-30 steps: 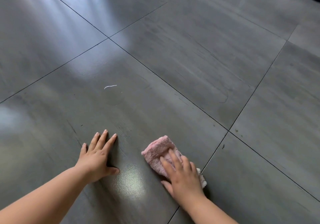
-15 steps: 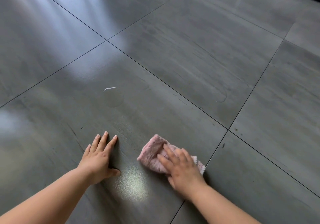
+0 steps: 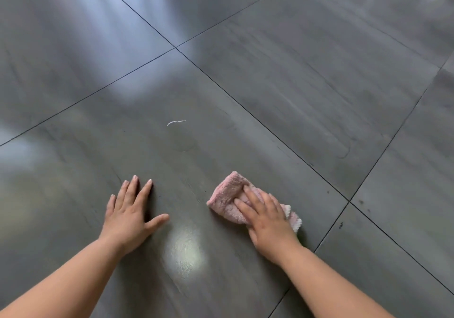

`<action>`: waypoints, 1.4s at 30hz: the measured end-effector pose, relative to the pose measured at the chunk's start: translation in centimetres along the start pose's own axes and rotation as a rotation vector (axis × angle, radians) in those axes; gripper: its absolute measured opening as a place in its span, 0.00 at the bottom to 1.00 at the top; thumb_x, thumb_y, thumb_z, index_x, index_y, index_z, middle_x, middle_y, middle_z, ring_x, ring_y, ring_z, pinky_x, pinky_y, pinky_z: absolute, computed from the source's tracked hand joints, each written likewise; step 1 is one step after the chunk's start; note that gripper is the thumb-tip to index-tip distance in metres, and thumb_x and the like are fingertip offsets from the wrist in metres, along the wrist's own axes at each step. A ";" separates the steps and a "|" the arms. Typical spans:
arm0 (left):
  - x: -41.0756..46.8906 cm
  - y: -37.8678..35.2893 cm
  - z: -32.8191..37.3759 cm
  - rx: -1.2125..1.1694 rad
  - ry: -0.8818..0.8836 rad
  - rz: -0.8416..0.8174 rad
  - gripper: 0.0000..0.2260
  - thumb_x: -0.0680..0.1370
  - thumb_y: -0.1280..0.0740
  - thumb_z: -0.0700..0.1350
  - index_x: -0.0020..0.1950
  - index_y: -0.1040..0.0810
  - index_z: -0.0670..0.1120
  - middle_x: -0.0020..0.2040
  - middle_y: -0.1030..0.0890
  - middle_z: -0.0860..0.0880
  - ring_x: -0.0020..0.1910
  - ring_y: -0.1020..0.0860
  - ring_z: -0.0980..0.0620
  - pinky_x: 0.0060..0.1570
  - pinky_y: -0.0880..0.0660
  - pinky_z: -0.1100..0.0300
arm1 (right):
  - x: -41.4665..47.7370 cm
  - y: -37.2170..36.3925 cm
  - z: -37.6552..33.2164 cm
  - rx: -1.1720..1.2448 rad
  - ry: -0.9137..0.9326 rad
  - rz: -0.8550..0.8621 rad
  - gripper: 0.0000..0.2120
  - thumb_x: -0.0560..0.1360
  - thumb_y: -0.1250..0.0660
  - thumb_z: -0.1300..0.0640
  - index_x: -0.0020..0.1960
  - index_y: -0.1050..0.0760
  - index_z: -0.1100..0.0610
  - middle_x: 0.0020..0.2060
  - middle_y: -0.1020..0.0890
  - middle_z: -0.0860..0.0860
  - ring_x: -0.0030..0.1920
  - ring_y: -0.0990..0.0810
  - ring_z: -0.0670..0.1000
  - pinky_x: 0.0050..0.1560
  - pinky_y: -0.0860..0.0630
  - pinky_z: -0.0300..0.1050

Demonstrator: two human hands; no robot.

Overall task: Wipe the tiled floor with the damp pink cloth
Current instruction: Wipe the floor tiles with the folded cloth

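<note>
Pressing down on the pink cloth [image 3: 227, 194] with the right hand [image 3: 269, 221], fingers straight and laid across its top rather than curled round it, palm over its near end. Bunched and folded, with a fluffy pink corner poking out ahead of the fingertips toward the left and a paler, whitish frilled edge showing at the right side of the hand. Lying on the tiled floor [image 3: 294, 84], on the big dark grey tile nearest the camera, near that tile's right-hand grout line [image 3: 326, 240] but not touching it. Resting flat on the same tile with the left hand [image 3: 129, 215], released, fingers straight and slightly fanned, thumb out to the right, holding nothing, well to the left of the cloth. Between the two wrists, a bright patch of glare [image 3: 184, 251] on the glossy surface. Farther ahead on that tile, a small white curled scrap [image 3: 176, 122], well apart from both hands. A few dark specks [image 3: 340, 224] just across the grout line to the right. Broad soft reflections of light over the far-left tiles.
</note>
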State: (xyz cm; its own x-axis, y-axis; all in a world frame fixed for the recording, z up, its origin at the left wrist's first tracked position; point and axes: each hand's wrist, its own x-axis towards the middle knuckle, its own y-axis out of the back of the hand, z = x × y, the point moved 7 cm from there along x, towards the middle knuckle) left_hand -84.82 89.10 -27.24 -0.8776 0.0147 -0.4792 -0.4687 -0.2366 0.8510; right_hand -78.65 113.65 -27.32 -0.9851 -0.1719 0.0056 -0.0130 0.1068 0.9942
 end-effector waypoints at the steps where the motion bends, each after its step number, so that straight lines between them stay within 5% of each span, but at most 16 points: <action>1: 0.2 0.6 -1.0 -0.045 0.070 0.056 0.39 0.72 0.38 0.61 0.74 0.56 0.51 0.77 0.59 0.47 0.76 0.60 0.50 0.74 0.60 0.50 | 0.6 -0.1 0.9 -0.008 -0.008 -0.025 0.26 0.61 0.48 0.52 0.59 0.34 0.48 0.62 0.33 0.50 0.57 0.33 0.54 0.60 0.35 0.49; 5: 1.4 1.3 -5.6 -0.114 0.288 0.085 0.39 0.72 0.40 0.63 0.75 0.57 0.50 0.77 0.59 0.47 0.76 0.62 0.48 0.73 0.62 0.45 | 3.1 1.5 6.7 0.212 -0.491 0.052 0.25 0.69 0.44 0.60 0.66 0.32 0.61 0.69 0.32 0.64 0.64 0.32 0.65 0.61 0.31 0.56; 7: 2.0 0.9 -6.1 -0.123 0.273 0.048 0.39 0.73 0.41 0.62 0.74 0.59 0.49 0.77 0.61 0.46 0.75 0.63 0.47 0.72 0.64 0.44 | 5.4 1.9 7.3 0.334 -0.764 0.070 0.25 0.74 0.40 0.64 0.70 0.38 0.64 0.74 0.45 0.64 0.71 0.42 0.65 0.69 0.43 0.51; 9: 2.1 0.5 -6.0 -0.127 0.267 0.017 0.40 0.73 0.42 0.63 0.74 0.60 0.49 0.76 0.63 0.46 0.75 0.64 0.46 0.72 0.65 0.43 | 9.2 1.5 5.7 0.401 -0.852 0.033 0.27 0.75 0.38 0.61 0.71 0.42 0.63 0.75 0.51 0.63 0.74 0.49 0.63 0.71 0.50 0.48; 12: 2.4 0.6 -6.3 -0.106 0.266 0.013 0.40 0.73 0.42 0.63 0.74 0.61 0.49 0.76 0.63 0.45 0.75 0.65 0.45 0.72 0.65 0.43 | 15.7 0.7 0.2 0.432 -0.673 -0.114 0.27 0.76 0.41 0.60 0.73 0.44 0.57 0.75 0.57 0.62 0.74 0.52 0.62 0.72 0.50 0.47; 16: 2.5 0.6 -6.5 -0.127 0.266 0.007 0.40 0.72 0.42 0.64 0.74 0.61 0.49 0.76 0.63 0.46 0.75 0.65 0.46 0.72 0.65 0.43 | 18.6 -0.6 -9.5 0.316 -0.032 -0.378 0.26 0.77 0.43 0.57 0.74 0.45 0.49 0.76 0.59 0.54 0.76 0.55 0.58 0.74 0.54 0.48; 18: 2.4 0.6 -6.4 -0.135 0.265 0.000 0.40 0.72 0.43 0.64 0.74 0.62 0.49 0.76 0.64 0.46 0.75 0.66 0.46 0.72 0.65 0.43 | 18.7 -1.4 -9.7 0.275 0.114 -0.385 0.25 0.77 0.46 0.51 0.74 0.43 0.47 0.77 0.56 0.52 0.76 0.54 0.55 0.75 0.54 0.48; 20: 2.5 0.7 -6.4 -0.126 0.262 -0.013 0.40 0.72 0.43 0.64 0.74 0.63 0.50 0.76 0.65 0.46 0.74 0.66 0.46 0.72 0.66 0.43 | 19.3 -1.3 -7.2 0.249 0.070 -0.294 0.29 0.73 0.52 0.45 0.73 0.41 0.51 0.76 0.50 0.56 0.76 0.49 0.57 0.75 0.50 0.52; 25: 2.8 0.6 -6.8 -0.084 0.261 -0.041 0.40 0.73 0.45 0.65 0.73 0.66 0.49 0.75 0.67 0.46 0.74 0.68 0.45 0.71 0.66 0.42 | 19.2 -0.1 -0.3 0.284 -0.632 -0.169 0.25 0.79 0.47 0.54 0.75 0.48 0.50 0.77 0.56 0.52 0.75 0.52 0.57 0.72 0.46 0.55; 27: 2.7 0.6 -6.9 -0.081 0.264 -0.049 0.40 0.73 0.45 0.65 0.73 0.66 0.49 0.75 0.67 0.46 0.74 0.68 0.45 0.71 0.66 0.42 | 19.9 -0.9 -3.6 0.311 -0.556 -0.220 0.25 0.78 0.51 0.52 0.75 0.48 0.49 0.77 0.55 0.52 0.75 0.53 0.57 0.71 0.46 0.57; 29: 2.6 0.7 -6.9 -0.093 0.266 -0.051 0.40 0.73 0.45 0.65 0.73 0.65 0.49 0.75 0.67 0.46 0.74 0.68 0.45 0.71 0.66 0.42 | 20.2 -1.9 -9.1 0.343 -0.250 -0.243 0.33 0.70 0.60 0.48 0.73 0.41 0.52 0.76 0.47 0.57 0.75 0.48 0.61 0.72 0.46 0.56; 31: 2.6 0.7 -6.8 -0.104 0.264 -0.049 0.41 0.73 0.44 0.64 0.73 0.65 0.49 0.76 0.66 0.46 0.74 0.67 0.45 0.72 0.66 0.42 | 19.3 -2.1 -13.6 0.334 0.003 -0.199 0.32 0.68 0.56 0.50 0.68 0.31 0.55 0.73 0.38 0.61 0.72 0.39 0.64 0.71 0.41 0.57; 33: 2.7 0.9 -6.7 -0.111 0.261 -0.037 0.41 0.72 0.43 0.64 0.73 0.65 0.50 0.76 0.66 0.46 0.74 0.67 0.45 0.72 0.66 0.43 | 18.2 -2.1 -15.1 0.357 0.089 -0.298 0.26 0.75 0.54 0.51 0.72 0.37 0.52 0.76 0.47 0.57 0.75 0.47 0.60 0.74 0.51 0.52; 35: 2.8 1.0 -6.8 -0.131 0.251 -0.028 0.41 0.72 0.42 0.64 0.73 0.64 0.50 0.76 0.66 0.47 0.74 0.67 0.46 0.71 0.67 0.43 | 17.7 -2.6 -13.4 0.327 0.041 -0.371 0.27 0.76 0.55 0.49 0.74 0.46 0.49 0.77 0.56 0.53 0.76 0.55 0.55 0.74 0.59 0.47; 38: 2.2 1.4 -7.4 -0.184 0.196 -0.004 0.43 0.72 0.38 0.61 0.73 0.64 0.50 0.76 0.65 0.49 0.75 0.66 0.49 0.72 0.67 0.47 | 17.1 -1.5 -7.4 0.285 -0.196 -0.308 0.32 0.71 0.58 0.48 0.75 0.47 0.51 0.76 0.56 0.55 0.76 0.52 0.57 0.74 0.54 0.49; 42: -0.8 2.0 -10.9 -0.234 0.289 0.124 0.49 0.67 0.32 0.62 0.74 0.61 0.47 0.77 0.60 0.48 0.76 0.62 0.51 0.74 0.63 0.51 | 15.8 -0.4 -4.0 0.284 -0.475 -0.292 0.25 0.79 0.47 0.54 0.75 0.47 0.49 0.77 0.56 0.52 0.75 0.53 0.57 0.73 0.50 0.53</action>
State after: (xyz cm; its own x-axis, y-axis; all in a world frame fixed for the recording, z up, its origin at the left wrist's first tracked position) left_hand -83.97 78.07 -27.52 -0.8457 -0.2947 -0.4449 -0.2957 -0.4353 0.8504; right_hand -93.52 106.96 -27.25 -0.9018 0.2134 -0.3757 -0.2744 0.3889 0.8795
